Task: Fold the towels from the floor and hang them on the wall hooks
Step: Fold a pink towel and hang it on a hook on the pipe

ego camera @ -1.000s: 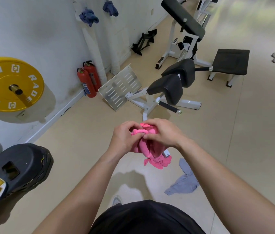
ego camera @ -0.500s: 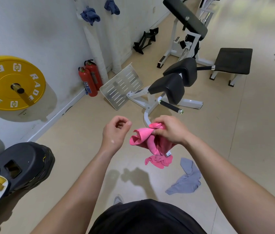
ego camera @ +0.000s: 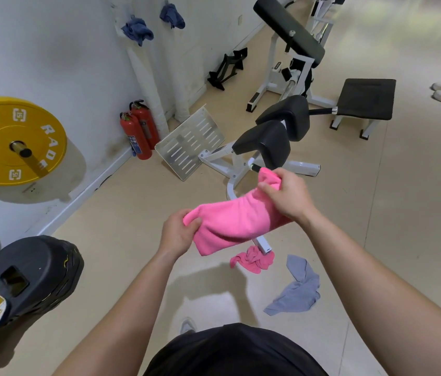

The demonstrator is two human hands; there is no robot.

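A pink towel (ego camera: 234, 222) is stretched between my hands at waist height. My left hand (ego camera: 178, 233) pinches its lower left corner. My right hand (ego camera: 287, 195) grips its upper right end. On the floor below lie a second crumpled pink towel (ego camera: 253, 259) and a grey-blue towel (ego camera: 296, 290). Two blue towels (ego camera: 136, 29) (ego camera: 172, 14) hang high on the white wall at the upper left.
A white-framed gym machine with black pads (ego camera: 271, 137) stands just beyond my hands. Two red fire extinguishers (ego camera: 139, 132) and a slotted metal plate (ego camera: 189, 142) lean at the wall. A yellow weight plate (ego camera: 10, 141) and a black block (ego camera: 32, 275) are at my left.
My left hand, which had let go of the towel, has taken its corner again. Both hands have pulled apart and the bunched pink towel is now spread out between them.
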